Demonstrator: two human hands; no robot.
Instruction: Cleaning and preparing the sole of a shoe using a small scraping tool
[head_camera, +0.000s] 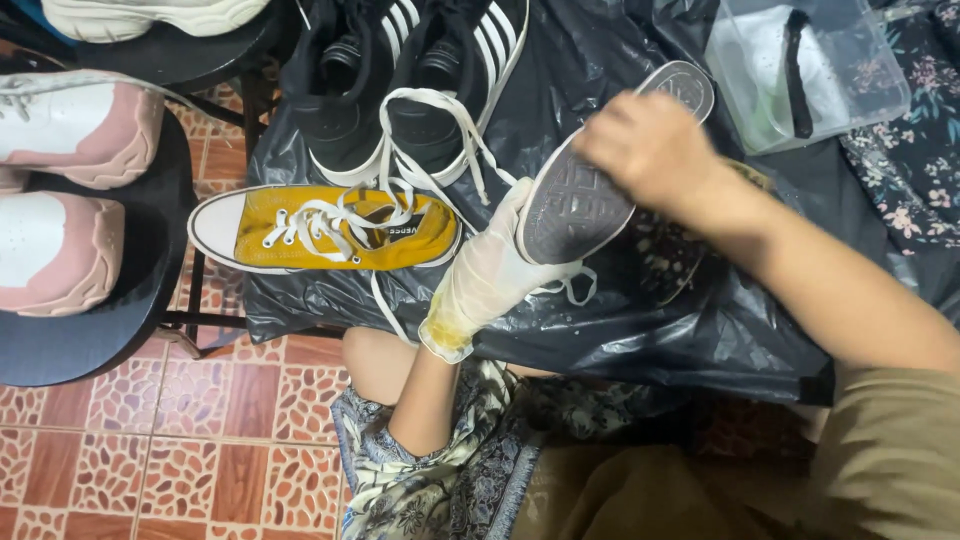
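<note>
Canvas sneaker, grey patterned sole up, tilted over black plastic, white laces dangling beneath.

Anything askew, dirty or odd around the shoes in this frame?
The left hand wears a pale glove stained yellow at the cuff and holds a sneaker sole-up, while the right hand is bare. The yellow sneaker lies on black plastic sheeting with laces loose and trailing.

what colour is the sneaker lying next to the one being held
Mustard yellow sneaker with white laces and toe cap, clearest in the head view.

Yellow sneaker, 2 black sneakers, clear plastic box
</note>
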